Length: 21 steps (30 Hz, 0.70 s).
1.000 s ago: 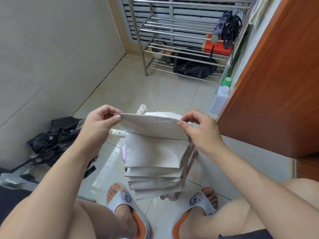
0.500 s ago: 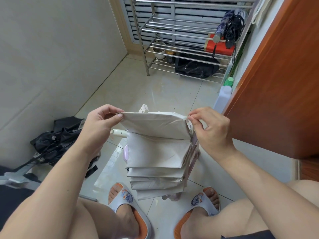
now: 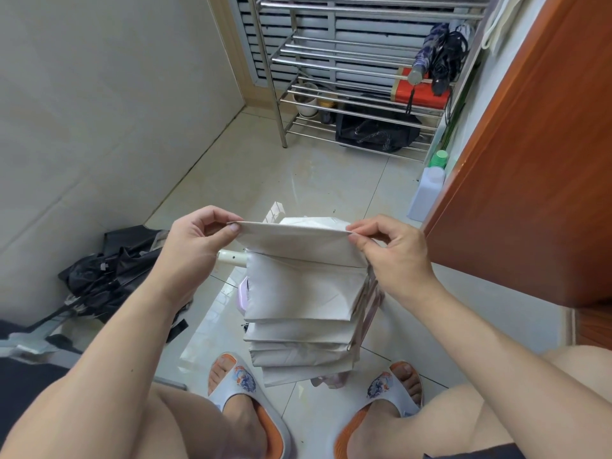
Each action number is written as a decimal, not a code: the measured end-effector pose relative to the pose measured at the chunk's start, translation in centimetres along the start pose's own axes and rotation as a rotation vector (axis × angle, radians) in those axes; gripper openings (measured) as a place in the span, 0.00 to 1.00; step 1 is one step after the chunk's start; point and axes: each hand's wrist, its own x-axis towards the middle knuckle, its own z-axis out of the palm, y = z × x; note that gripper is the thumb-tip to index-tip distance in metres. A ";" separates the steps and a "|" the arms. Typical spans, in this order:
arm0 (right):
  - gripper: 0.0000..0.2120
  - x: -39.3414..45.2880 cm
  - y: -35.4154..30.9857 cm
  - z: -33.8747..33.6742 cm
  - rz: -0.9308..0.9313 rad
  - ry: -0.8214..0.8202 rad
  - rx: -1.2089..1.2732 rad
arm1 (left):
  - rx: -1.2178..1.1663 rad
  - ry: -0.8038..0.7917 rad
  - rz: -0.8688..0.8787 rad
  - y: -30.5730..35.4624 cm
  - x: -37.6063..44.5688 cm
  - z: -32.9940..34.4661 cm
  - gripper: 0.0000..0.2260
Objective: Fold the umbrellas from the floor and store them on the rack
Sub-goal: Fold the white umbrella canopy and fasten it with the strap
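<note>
Umbrella [image 3: 303,286] hung at 6 o'clock between the knees; left hand [image 3: 192,246] and right hand [image 3: 394,253] fingers pinched its top pleat's corners. Fabric seemed light, limp, best held at creases.

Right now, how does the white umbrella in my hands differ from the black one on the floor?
The white umbrella is held up, its panels pleated flat; the black umbrella lies crumpled on the floor by the wall. The left hand and right hand pinch the white one's top fold; nothing touches the black one. Neither is on the rack.
</note>
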 end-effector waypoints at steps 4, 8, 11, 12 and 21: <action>0.07 -0.2 0.4 -0.1 -0.040 -0.036 0.010 | -0.022 0.031 0.034 0.3 0.2 -0.1 0.08; 0.09 -0.6 1.0 -0.1 -0.223 0.028 -0.220 | 0.011 0.030 0.068 0.1 0.2 0.1 0.08; 0.05 -0.6 1.2 -0.3 -0.261 0.063 -0.259 | 0.015 0.033 0.077 -0.2 0.3 0.1 0.08; 0.03 -0.7 1.2 -0.4 -0.310 0.060 -0.281 | 0.024 0.033 0.081 -0.3 0.3 0.1 0.08; 0.05 -1.4 0.2 0.1 -0.579 -0.072 -0.397 | 0.876 -0.136 0.931 1.3 -2.5 6.5 0.16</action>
